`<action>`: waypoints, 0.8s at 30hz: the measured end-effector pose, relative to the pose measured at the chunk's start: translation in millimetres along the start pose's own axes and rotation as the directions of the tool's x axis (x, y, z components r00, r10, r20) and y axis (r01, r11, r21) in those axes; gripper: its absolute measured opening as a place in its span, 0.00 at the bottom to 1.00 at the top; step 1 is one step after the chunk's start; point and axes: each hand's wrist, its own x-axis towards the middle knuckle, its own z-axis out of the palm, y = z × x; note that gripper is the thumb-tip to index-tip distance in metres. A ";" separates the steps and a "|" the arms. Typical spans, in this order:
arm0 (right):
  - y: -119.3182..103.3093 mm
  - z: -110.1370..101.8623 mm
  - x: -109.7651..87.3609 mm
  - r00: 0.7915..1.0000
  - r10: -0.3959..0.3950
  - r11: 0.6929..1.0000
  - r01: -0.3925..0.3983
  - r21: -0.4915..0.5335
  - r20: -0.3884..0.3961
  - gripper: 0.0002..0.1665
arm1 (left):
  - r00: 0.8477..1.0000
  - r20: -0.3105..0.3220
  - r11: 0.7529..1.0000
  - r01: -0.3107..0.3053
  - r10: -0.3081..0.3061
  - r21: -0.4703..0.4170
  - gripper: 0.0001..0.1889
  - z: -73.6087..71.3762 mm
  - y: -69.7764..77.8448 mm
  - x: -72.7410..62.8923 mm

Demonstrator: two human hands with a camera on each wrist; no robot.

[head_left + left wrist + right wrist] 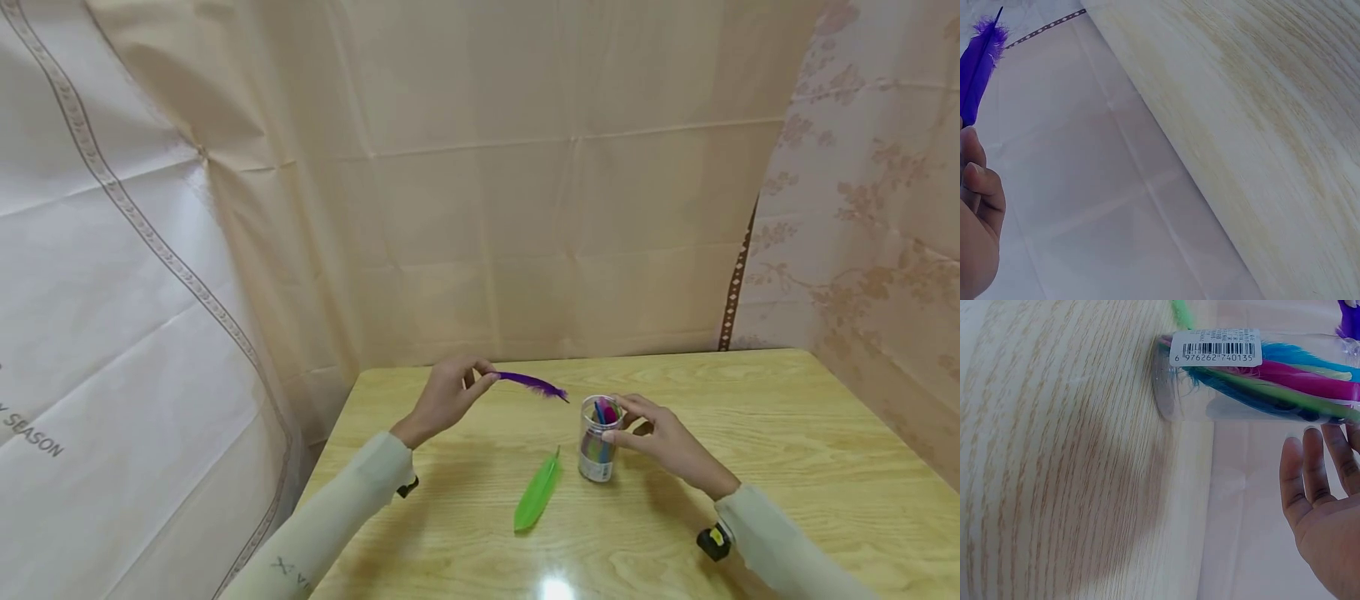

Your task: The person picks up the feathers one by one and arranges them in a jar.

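My left hand pinches a purple feather by its vane end between thumb and fingertips. The bare quill points right, toward the mouth of a clear plastic jar. In the left wrist view the feather rises above my fingertips. My right hand holds the jar near its rim, thumb in front and fingers behind. Inside, the right wrist view shows blue, magenta and green feathers. A bright green feather lies on the table, just left of the jar's base.
The light wood-grain table carries the jar and the green feather. A beige cloth hangs behind its far edge, with patterned sheets to the sides. The jar bears a white barcode label.
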 end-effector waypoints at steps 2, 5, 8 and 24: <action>-0.1 0.0 0.0 1.000 0.000 1.000 0.000 0.000 0.001 0.37 | 1.000 -0.009 1.000 -0.021 0.021 -0.003 0.04 0.5 1.3 1.4; 0.0 0.1 0.0 1.000 -0.002 1.000 0.002 0.001 0.001 0.37 | 0.999 -0.018 0.999 -0.047 0.047 -0.006 0.04 2.1 3.6 3.6; 0.1 0.0 0.0 1.000 -0.002 1.000 0.002 -0.005 -0.002 0.38 | 0.998 -0.020 0.998 -0.067 0.066 -0.022 0.03 4.2 6.3 5.7; -0.6 0.4 0.2 1.000 0.004 1.000 -0.005 -0.023 -0.002 0.38 | 0.991 0.035 0.991 -0.130 0.131 -0.044 0.04 15.2 18.2 17.3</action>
